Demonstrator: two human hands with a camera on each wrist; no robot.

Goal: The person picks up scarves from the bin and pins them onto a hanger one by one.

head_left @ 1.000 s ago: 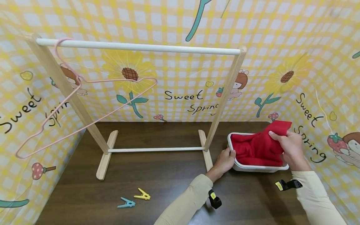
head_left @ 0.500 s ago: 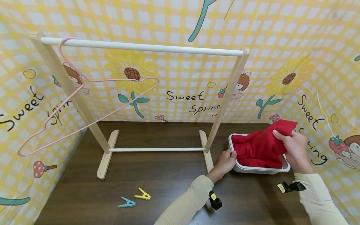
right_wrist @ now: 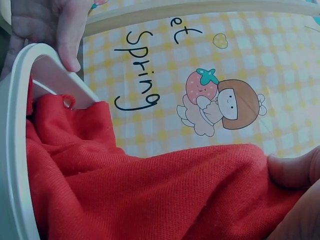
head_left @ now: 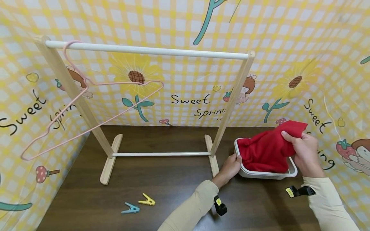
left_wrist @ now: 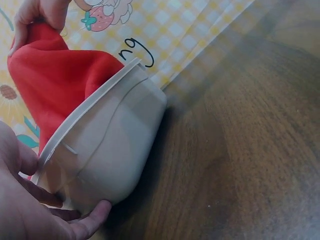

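A red cloth (head_left: pixel 264 154) lies bunched in a white plastic tub (head_left: pixel 264 175) at the right of the table. My right hand (head_left: pixel 307 155) pinches one end of the cloth between thumb and fingers, raised above the tub's right end. The rest of the fabric slopes down into the tub, baring part of its right side. With my left hand (head_left: pixel 230 166) I hold the tub's left end, thumb near the rim (right_wrist: pixel 42 50) and fingers along the wall, as the left wrist view shows. In the right wrist view the cloth (right_wrist: pixel 150 195) stretches toward my right thumb (right_wrist: pixel 290 170).
A wooden rack (head_left: pixel 147 50) with a white top bar stands left of the tub. From that bar hangs a pink hanger (head_left: pixel 121 112). A yellow clothespin (head_left: pixel 147 200) and a blue clothespin (head_left: pixel 131 208) lie at the front. A checked cloth backdrop (head_left: pixel 185 77) surrounds the table.
My right hand has moved slightly right with the cloth's end, drawing the cloth away from the tub's right end. My left hand keeps its hold on the tub.
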